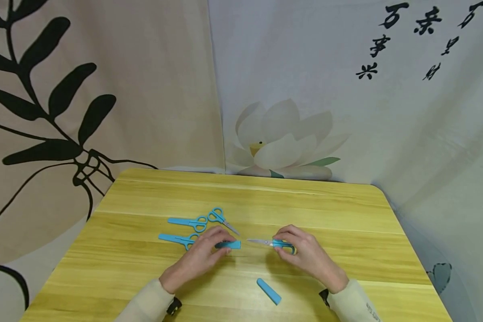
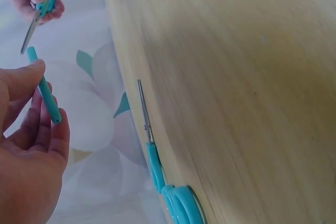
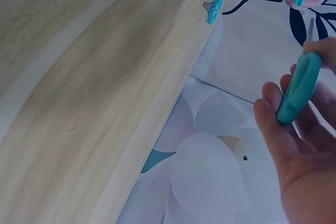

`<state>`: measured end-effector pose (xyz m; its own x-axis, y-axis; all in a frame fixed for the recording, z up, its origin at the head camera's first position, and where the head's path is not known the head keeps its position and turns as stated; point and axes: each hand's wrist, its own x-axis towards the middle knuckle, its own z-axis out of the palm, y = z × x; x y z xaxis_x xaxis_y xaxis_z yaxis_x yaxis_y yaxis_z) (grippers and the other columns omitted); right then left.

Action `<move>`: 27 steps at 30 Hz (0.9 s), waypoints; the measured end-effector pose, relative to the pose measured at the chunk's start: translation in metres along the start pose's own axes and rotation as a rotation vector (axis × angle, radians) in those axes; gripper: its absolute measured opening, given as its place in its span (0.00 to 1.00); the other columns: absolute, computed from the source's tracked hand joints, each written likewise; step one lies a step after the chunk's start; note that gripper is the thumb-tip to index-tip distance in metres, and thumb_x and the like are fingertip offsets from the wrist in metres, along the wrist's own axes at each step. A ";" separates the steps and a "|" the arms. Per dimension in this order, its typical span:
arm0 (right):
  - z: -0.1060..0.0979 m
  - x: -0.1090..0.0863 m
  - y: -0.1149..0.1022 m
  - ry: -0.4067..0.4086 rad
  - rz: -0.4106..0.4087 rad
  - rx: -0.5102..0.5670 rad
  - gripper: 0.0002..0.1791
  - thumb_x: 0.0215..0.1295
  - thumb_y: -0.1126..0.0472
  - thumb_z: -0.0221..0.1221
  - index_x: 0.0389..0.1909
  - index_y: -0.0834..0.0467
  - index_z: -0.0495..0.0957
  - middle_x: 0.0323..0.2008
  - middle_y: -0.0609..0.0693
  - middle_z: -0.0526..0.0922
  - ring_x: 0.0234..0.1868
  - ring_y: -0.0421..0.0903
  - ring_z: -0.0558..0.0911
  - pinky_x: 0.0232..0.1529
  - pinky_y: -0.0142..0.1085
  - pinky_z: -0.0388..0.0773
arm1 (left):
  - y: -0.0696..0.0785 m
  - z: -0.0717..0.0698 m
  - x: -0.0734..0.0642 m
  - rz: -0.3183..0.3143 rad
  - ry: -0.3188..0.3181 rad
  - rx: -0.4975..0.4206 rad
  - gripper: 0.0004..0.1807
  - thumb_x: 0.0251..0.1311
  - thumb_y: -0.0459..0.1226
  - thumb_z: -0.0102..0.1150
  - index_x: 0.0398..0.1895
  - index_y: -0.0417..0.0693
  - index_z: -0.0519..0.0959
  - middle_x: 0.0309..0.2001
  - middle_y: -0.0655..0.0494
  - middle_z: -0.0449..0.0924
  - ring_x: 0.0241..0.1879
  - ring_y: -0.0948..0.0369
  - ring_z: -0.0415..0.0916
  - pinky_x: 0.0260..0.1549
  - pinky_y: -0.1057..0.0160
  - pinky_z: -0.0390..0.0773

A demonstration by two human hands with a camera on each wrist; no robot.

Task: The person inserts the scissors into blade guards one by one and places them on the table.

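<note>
My left hand (image 1: 204,248) pinches a blue scissors sheath (image 1: 232,244) between thumb and fingers, its wide end facing right. Across a small gap, my right hand (image 1: 303,248) grips a pair of scissors (image 1: 279,243) by the blue handles, the closed blades pointing left at the sheath. The left wrist view shows the blade tip close to the end of the sheath (image 2: 44,87), the two apart. In the right wrist view the fingers hold the blue handle (image 3: 302,87).
Two sheathed scissors (image 1: 185,222) lie left of the hands, the nearer pair (image 1: 176,240) partly behind the left hand. Unsheathed scissors (image 1: 221,218) lie beside them, blades toward the middle. A loose blue sheath (image 1: 269,291) rests near the front of the wooden table (image 1: 346,214). Patterned cloth hangs behind.
</note>
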<state>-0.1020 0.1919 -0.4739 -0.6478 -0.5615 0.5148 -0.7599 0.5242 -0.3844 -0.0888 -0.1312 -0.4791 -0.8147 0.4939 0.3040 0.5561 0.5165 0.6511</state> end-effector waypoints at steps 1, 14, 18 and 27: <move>0.000 0.000 -0.001 -0.001 -0.002 -0.005 0.14 0.56 0.66 0.76 0.43 0.57 0.86 0.45 0.46 0.84 0.41 0.41 0.85 0.39 0.35 0.85 | 0.000 0.000 0.000 0.000 0.004 0.002 0.13 0.65 0.31 0.70 0.51 0.50 0.85 0.48 0.64 0.80 0.47 0.63 0.76 0.46 0.60 0.80; 0.002 0.003 -0.011 -0.027 -0.033 -0.062 0.13 0.55 0.64 0.77 0.41 0.54 0.87 0.44 0.44 0.83 0.40 0.37 0.83 0.39 0.30 0.83 | -0.001 0.000 0.000 0.004 0.052 0.040 0.13 0.63 0.32 0.71 0.50 0.50 0.86 0.50 0.62 0.80 0.48 0.61 0.76 0.44 0.61 0.80; 0.003 0.004 -0.014 -0.035 -0.019 -0.070 0.13 0.55 0.64 0.77 0.41 0.54 0.87 0.44 0.43 0.83 0.40 0.37 0.83 0.39 0.30 0.83 | -0.001 0.000 0.001 0.025 0.069 0.054 0.13 0.61 0.32 0.72 0.49 0.50 0.87 0.50 0.62 0.80 0.48 0.61 0.77 0.44 0.61 0.80; 0.005 0.007 -0.016 -0.029 -0.039 -0.115 0.13 0.54 0.64 0.78 0.40 0.55 0.88 0.43 0.44 0.82 0.38 0.38 0.83 0.37 0.30 0.82 | -0.002 0.003 0.002 0.071 0.086 0.082 0.14 0.60 0.31 0.74 0.49 0.49 0.88 0.49 0.61 0.81 0.47 0.61 0.76 0.42 0.62 0.80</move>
<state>-0.0951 0.1767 -0.4679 -0.6205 -0.6004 0.5045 -0.7743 0.5709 -0.2730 -0.0913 -0.1287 -0.4817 -0.7822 0.4710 0.4079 0.6212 0.5396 0.5683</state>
